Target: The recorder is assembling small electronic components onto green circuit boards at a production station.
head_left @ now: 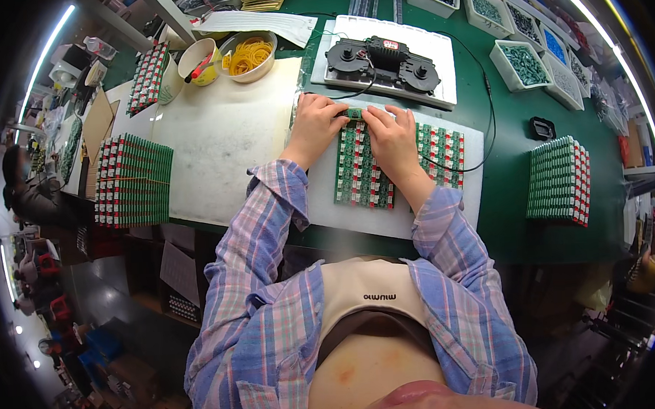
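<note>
My left hand point(314, 130) and my right hand point(393, 139) meet at the far end of a panel. Between their fingertips they pinch a small green circuit board point(354, 114) from both sides; the fingers partly cover it. Just below lies a green circuit board panel point(360, 175) with rows of white and red parts. A second such panel point(442, 154) lies to its right, partly behind my right hand. Both rest on a pale work mat point(472, 191). A black cable point(479, 163) passes over the right panel.
Beyond my hands, a black device with two round housings point(385, 61) sits on a white board point(447, 89). Stacked panels stand at left point(133, 182) and right point(558, 182). A bowl of yellow rubber bands point(249, 56) is far left; parts trays point(520, 65) line the far right.
</note>
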`<action>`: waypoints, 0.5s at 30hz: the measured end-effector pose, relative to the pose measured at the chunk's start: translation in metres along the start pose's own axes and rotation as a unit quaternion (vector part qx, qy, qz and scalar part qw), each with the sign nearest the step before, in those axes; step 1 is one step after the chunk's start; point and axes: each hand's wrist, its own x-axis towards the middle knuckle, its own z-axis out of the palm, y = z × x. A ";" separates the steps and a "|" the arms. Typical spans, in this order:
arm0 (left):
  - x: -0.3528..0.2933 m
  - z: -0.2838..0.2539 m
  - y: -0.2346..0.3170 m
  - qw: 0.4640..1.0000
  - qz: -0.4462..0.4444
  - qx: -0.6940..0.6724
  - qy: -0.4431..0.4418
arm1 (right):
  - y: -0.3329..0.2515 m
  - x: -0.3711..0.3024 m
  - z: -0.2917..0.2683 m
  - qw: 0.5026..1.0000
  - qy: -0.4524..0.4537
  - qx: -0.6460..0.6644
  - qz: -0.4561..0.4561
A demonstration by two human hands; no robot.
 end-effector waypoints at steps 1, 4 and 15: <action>-0.002 0.002 -0.001 1.000 -0.007 -0.019 0.003 | 0.000 -0.001 0.001 1.000 -0.003 -0.003 -0.003; -0.006 0.007 -0.004 0.997 -0.030 -0.075 0.012 | 0.000 -0.005 0.003 1.000 -0.013 -0.013 -0.012; 0.005 0.002 -0.012 0.998 -0.020 -0.025 -0.057 | 0.001 -0.002 0.004 0.999 -0.034 -0.018 -0.013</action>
